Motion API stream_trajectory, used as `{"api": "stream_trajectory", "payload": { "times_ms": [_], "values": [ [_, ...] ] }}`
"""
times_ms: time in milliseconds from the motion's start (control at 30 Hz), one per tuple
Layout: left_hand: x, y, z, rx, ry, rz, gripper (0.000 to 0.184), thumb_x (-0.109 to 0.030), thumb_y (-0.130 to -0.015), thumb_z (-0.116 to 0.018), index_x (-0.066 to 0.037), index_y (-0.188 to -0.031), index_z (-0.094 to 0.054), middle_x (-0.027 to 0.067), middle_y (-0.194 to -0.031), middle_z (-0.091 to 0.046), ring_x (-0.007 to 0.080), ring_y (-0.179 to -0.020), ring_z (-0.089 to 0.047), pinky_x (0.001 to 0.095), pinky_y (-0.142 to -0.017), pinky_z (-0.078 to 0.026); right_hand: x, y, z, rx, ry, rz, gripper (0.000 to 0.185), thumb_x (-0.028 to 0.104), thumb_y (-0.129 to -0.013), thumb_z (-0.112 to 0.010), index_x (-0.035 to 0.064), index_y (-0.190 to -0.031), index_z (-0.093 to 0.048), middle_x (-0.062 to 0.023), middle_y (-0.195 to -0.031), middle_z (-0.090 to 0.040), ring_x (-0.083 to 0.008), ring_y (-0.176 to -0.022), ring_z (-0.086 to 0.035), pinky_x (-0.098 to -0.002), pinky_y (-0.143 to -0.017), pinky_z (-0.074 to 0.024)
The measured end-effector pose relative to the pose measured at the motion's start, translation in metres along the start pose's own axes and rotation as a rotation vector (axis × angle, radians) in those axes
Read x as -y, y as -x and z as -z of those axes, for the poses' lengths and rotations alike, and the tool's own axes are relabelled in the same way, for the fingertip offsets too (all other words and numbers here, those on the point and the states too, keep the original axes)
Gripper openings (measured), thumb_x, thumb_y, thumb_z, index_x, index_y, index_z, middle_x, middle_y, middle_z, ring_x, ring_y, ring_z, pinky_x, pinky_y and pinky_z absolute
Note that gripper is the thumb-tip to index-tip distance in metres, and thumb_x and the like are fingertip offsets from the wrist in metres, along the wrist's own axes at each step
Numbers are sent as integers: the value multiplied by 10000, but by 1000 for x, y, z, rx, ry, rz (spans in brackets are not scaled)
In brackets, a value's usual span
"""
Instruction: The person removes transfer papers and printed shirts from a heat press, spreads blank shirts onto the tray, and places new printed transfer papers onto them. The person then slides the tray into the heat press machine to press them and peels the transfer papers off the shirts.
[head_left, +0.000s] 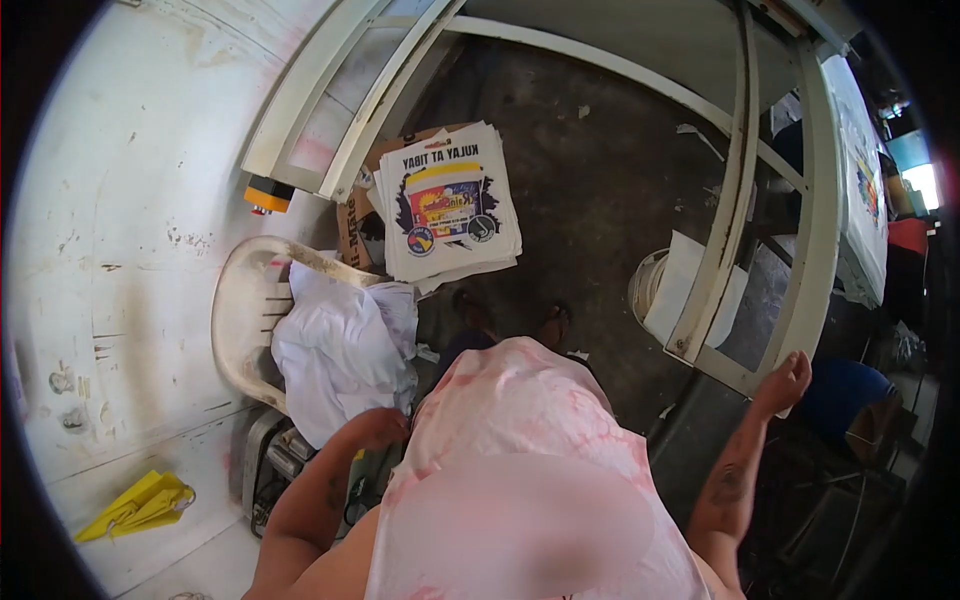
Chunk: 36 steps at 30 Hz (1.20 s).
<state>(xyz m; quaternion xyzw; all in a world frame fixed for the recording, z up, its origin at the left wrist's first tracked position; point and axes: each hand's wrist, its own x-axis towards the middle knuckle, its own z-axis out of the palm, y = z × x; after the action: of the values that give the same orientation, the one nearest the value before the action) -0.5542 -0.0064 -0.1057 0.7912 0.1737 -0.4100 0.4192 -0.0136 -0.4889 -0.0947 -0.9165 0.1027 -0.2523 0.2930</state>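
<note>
My left hand (383,428) hangs low beside my pink-stained apron (530,400), near the white cloth (345,340) heaped on a cream plastic chair (235,320). Its fingers are too dark and small to make out. At the right, my right hand (785,384) is at the lower corner of a cream metal frame (810,290), with its fingers curled together; what they hold, if anything, is hidden. In front of me a stack of printed white sheets (450,255) rests on a cardboard box (352,225).
A round white container (650,285) with a white sheet stands under the frame. More printed white material (860,190) hangs at the far right, above a blue object (845,392). A yellow item (140,505) lies at the lower left, by the white wall (130,250).
</note>
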Motion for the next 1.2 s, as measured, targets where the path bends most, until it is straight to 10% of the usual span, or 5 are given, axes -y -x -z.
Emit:
{"api": "stream_trajectory", "payload": {
  "times_ms": [133, 200, 333, 633, 1200],
  "values": [
    [-42, 16, 43, -321, 434, 359, 265, -229, -869, -629, -35, -1049, -613, 103, -932, -649, 198, -860, -602, 317, -768, -479, 130, 137, -93, 438, -720, 103, 181, 143, -924, -553, 38, -1059, -614, -65, -944, -641, -163, -902, -596, -317, -819, -472],
    [-28, 16, 51, -370, 483, 381, 274, -217, -883, -629, -23, -1074, -596, 79, -934, -639, 164, -866, -582, 300, -779, -468, 201, 198, -127, 977, -421, 10, 151, 146, -871, -623, 77, -1002, -656, -76, -928, -654, -171, -860, -610, -303, -786, -474],
    [14, 41, 34, -441, 514, 398, 294, -232, -893, -617, -23, -1098, -590, 86, -948, -648, 164, -866, -598, 302, -786, -472, 222, 312, -220, 1308, -326, 28, 182, 126, -833, -606, 66, -999, -653, -122, -943, -647, -290, -894, -625, -366, -795, -490],
    [87, 114, -78, -339, 859, 792, 318, -236, -882, -619, -12, -1106, -592, 120, -934, -654, 180, -853, -617, 306, -781, -479, 211, 445, -369, 1081, 13, -176, 245, 221, -882, -571, 46, -1051, -600, -142, -1090, -571, -312, -977, -585, -415, -850, -463],
    [53, 68, -14, -458, 1077, 783, 348, -236, -886, -626, -16, -1146, -555, 70, -984, -637, 147, -869, -579, 283, -792, -453, 213, 448, -379, 1108, 76, -118, 202, 233, -875, -591, 32, -876, -585, -151, -1000, -549, -341, -889, -577, -436, -779, -472]
  ]
}}
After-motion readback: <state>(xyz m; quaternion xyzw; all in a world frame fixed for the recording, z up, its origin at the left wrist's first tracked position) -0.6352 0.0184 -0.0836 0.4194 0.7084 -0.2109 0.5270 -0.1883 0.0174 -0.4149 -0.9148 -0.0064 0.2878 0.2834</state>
